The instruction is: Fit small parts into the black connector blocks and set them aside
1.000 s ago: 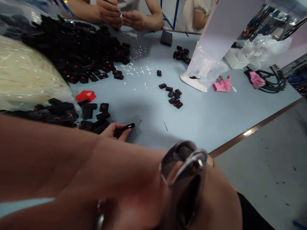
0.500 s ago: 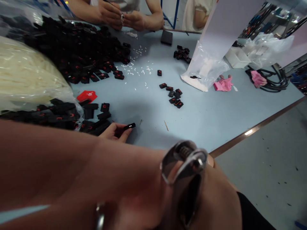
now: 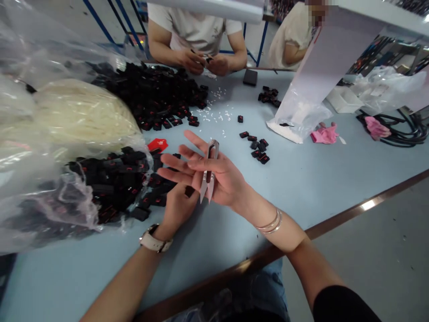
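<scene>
I find the thread snips (image 3: 212,177) lying across the right hand (image 3: 224,179), fingers spread, thumb over them, and judge them light, springy metal, best gripped along both sides; the left hand's (image 3: 181,206) grip I cannot tell.

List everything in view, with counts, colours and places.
Snips: one, silver, centre
Heap of parts: many, black, far left
Near pile: many, black, near left
Loose cluster: several, black, mid-table
White bits: many, white, beside heap
Red piece: one, red, left
Filled bags: number unclear, cream, left
Flat box: one, black, far side
Crumpled items: two, pink, right
White bin: one, white, right
Coiled cable: black, right
Tabletop: one, pale blue, throughout
Co-workers: two, pale tops, far side
Left hand: one, bare, left of centre
Right hand: one, bare, holding snips
</scene>
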Tool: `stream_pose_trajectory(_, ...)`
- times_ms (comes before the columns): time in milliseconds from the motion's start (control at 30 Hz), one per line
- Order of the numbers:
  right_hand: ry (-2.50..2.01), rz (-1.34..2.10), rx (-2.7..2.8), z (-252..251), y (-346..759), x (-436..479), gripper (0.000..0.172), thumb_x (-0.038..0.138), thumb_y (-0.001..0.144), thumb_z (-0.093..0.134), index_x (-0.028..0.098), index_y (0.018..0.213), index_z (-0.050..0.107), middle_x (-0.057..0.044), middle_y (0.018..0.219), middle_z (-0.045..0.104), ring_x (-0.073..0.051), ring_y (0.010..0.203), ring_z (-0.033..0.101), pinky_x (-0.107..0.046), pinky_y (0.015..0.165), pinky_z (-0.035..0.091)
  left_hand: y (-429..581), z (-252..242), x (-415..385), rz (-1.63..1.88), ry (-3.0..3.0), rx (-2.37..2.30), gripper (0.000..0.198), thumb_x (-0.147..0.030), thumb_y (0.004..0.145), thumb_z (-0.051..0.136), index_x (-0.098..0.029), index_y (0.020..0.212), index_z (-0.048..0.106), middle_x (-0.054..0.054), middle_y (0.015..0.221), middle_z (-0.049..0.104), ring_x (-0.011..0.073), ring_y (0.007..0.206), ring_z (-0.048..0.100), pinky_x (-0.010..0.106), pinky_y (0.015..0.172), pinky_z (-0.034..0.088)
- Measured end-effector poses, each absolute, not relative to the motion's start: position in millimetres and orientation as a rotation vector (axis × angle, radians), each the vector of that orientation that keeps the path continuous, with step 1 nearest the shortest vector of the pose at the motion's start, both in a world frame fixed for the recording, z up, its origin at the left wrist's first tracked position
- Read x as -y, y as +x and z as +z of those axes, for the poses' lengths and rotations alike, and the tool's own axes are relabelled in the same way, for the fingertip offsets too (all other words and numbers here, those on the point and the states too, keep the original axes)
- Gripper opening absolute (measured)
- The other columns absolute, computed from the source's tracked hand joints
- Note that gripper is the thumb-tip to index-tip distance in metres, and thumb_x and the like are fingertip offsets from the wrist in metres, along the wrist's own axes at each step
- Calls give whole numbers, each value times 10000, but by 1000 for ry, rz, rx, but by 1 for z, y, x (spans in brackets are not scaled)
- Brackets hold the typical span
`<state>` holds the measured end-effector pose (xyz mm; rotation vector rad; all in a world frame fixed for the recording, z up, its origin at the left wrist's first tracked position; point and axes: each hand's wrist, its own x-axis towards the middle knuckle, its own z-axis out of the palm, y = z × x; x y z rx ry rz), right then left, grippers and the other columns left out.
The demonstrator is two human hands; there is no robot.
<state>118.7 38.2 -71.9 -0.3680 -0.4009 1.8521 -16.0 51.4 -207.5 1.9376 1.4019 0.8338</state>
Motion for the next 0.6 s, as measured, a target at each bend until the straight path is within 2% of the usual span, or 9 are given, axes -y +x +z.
stream_pose_trajectory(100,-468,1817,387,-93,120,-50,455,-3,745,532,245,1125,493,73,792,643,-152,852,695,-452,950,519,-15,-206,-52,872,1932,-1314,165,-309,789,560,-150,789,608,-22,617,584,108,532,506,215,501,402)
stream_pose_trajectory(300,-547,1775,361,-109,124,-61,444,47,734,643,249,1109,515,66,768,632,-154,864,675,-410,857,565,-11,-203,-52,857,1854,-1309,199,-369,779,566,-172,795,592,-6,668,608,128,580,519,238,546,414)
stream_pose_trajectory(600,-610,1674,371,-122,131,-72,586,22,563,764,259,1067,580,120,680,556,-48,575,573,-262,740,566,-11,-205,-53,827,1839,-1330,191,-380,774,562,-191,777,585,5,687,630,154,608,553,264,578,431)
